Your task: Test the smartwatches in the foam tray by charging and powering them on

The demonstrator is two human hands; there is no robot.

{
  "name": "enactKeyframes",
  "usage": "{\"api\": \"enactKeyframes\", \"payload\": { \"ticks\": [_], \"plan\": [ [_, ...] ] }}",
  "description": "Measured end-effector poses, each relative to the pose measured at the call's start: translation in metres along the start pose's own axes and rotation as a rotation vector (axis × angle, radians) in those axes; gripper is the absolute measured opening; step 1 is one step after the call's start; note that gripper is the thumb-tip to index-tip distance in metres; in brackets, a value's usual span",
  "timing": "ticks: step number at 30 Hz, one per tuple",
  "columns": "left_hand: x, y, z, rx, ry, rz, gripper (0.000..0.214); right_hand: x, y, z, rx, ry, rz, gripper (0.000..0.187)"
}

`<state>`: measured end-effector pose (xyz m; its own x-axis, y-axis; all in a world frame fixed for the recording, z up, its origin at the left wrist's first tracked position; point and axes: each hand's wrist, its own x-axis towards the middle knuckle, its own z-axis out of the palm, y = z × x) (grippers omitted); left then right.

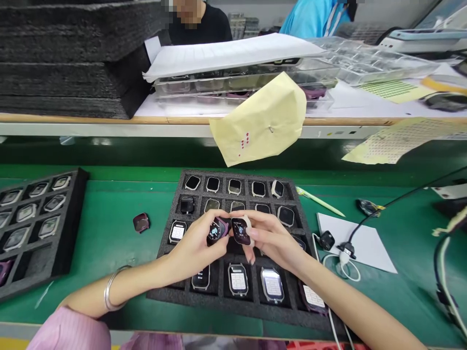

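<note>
Hands [200, 240] pinch 1 purple watch [216, 230], 1 pale watch [241, 231]; bench [109, 214] separates 2 trays' [241, 307] edges.

Left hand [204, 236], right hand [273, 238] close together, fingers [263, 236] bent, forearms [149, 278] converging

From my end, left hand [204, 239] and right hand [269, 237] block middle slots of the black foam tray [255, 311]; I can't tell what sits there. Left fingers cover part of the purple watch [218, 230]. Print on the pale watch [241, 231] seems too small to read. Side tray [68, 236] runs off the left edge; blue-clad person [310, 19] cut at top.
</note>
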<state>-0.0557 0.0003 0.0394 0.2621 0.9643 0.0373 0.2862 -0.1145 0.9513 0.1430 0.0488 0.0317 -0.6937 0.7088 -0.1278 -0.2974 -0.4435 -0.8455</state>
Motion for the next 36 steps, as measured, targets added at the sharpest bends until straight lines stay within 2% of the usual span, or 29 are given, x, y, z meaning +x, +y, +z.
{"api": "enactKeyframes", "payload": {
  "ticks": [4, 16, 36],
  "plan": [
    [0.0, 0.001, -0.002, -0.019, 0.01, -0.035, 0.032, 0.0, -0.001, 0.0, -0.011, 0.005, -0.036, 0.036],
    [0.0, 0.004, -0.006, -0.043, 0.072, -0.014, 0.034, -0.004, -0.009, 0.004, -0.052, 0.026, -0.07, 0.033],
    [0.0, 0.005, -0.008, -0.035, 0.038, -0.017, 0.032, -0.005, -0.009, 0.003, -0.104, -0.001, -0.08, 0.035]
  ]
}}
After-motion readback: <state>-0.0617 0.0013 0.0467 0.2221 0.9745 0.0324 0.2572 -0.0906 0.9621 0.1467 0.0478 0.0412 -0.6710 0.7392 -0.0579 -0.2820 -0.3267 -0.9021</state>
